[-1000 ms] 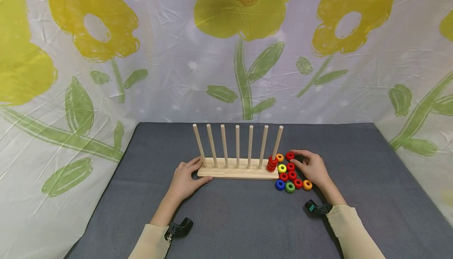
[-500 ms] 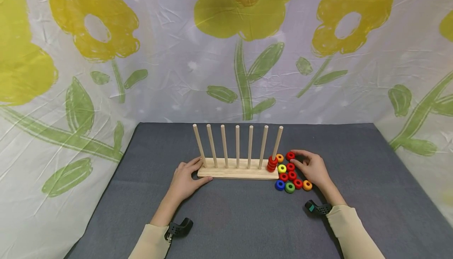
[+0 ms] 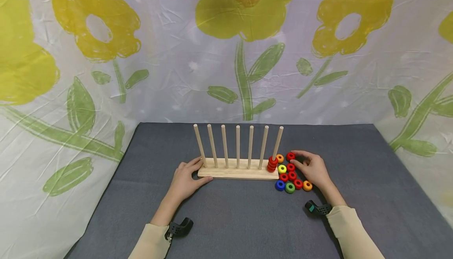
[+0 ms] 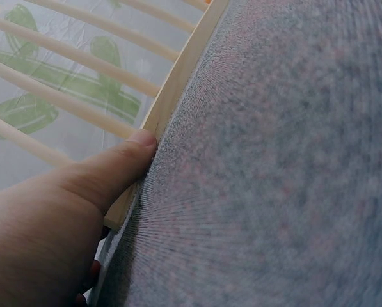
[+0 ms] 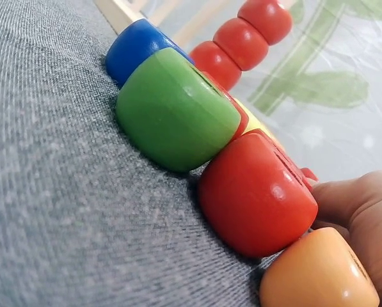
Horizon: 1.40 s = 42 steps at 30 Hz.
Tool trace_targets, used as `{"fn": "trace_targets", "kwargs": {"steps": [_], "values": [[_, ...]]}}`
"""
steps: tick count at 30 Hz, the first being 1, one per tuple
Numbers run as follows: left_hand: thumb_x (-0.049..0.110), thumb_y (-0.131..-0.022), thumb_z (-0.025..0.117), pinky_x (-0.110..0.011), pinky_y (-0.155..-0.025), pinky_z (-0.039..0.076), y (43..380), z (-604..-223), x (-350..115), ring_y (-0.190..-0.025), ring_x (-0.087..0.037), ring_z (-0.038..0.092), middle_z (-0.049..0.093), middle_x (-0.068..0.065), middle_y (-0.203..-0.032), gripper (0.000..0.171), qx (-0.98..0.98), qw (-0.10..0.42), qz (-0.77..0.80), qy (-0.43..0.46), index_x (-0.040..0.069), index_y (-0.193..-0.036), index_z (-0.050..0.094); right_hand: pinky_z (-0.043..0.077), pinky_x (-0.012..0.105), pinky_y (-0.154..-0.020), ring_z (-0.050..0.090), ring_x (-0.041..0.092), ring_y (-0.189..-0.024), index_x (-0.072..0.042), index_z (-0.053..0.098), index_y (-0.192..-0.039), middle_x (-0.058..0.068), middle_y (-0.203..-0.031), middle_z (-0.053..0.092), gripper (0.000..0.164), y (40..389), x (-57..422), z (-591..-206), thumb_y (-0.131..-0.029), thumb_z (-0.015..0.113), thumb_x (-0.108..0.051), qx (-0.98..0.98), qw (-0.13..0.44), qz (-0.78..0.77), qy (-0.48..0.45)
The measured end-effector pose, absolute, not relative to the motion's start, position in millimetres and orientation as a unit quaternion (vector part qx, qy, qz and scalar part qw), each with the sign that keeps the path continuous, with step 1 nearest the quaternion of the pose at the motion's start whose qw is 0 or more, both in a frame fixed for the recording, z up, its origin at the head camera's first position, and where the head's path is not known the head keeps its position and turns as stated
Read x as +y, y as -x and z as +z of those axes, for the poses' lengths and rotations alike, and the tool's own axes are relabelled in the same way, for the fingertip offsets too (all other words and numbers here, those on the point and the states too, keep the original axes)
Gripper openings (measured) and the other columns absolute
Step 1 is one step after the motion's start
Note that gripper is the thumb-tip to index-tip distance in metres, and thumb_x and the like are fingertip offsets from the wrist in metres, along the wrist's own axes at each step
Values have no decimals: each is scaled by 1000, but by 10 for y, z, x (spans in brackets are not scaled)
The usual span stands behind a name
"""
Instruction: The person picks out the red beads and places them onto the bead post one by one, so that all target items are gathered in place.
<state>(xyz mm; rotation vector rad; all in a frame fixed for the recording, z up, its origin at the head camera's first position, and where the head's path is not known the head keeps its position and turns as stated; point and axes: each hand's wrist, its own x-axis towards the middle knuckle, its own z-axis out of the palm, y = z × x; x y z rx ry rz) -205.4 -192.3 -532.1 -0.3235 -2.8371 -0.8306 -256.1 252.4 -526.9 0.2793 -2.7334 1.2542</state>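
Observation:
My left hand grips the left end of a wooden peg stand, its thumb pressed along the front edge of the base and the other fingers behind it. Several upright pegs rise from the base. Three red beads are stacked on the rightmost peg. At the stand's right end, my right hand pinches a loose red bead at the back of the bead group between thumb and forefinger. In the right wrist view that bead is mostly hidden behind nearer ones.
Beside the stand lie several loose beads: a blue bead, a green bead, a yellow bead, orange beads and more red beads. A dark grey cloth covers the table, with a flowered curtain behind.

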Motion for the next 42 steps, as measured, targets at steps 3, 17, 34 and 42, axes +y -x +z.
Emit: {"fn": "trace_targets", "kwargs": {"steps": [3, 17, 34, 42], "values": [[52, -82, 83, -45, -82, 40, 2053, -5325, -1926, -96, -26, 49, 51, -10, -150, 81, -951, 84, -278, 108, 8, -145, 58, 26, 28, -42, 33, 15, -42, -9, 71, -128, -2, -52, 39, 36, 2559, 2521, -5271, -95, 76, -24, -904, 59, 414, -89], [51, -82, 83, -46, -83, 41, 2057, -5324, -1917, -98, -27, 50, 51, -10, -150, 81, -951, 85, -279, 107, 8, -146, 58, 26, 28, -41, 29, 12, -41, -9, 70, -130, -4, -51, 36, 39, 2548, 2558, -5217, -96, 75, -28, -894, 61, 434, -94], [51, -83, 82, -49, -87, 41, 2052, -5329, -1924, -102, -28, 51, 51, -10, -151, 81, -950, 83, -280, 109, 8, -146, 57, 28, 31, -38, 31, 14, -40, -11, 70, -132, 9, -113, 69, 39, 2422, 2552, -4634, -96, 75, -25, -860, 142, 479, -99], [51, -83, 82, -49, -86, 41, 2045, -5317, -1917, -100, -28, 51, 51, -10, -150, 80, -950, 87, -280, 108, 7, -145, 58, 25, 32, -37, 27, 0, -39, -8, 70, -131, 4, -69, 58, 37, 2360, 2527, -4442, -95, 75, -14, -851, 164, 484, -116]]}}
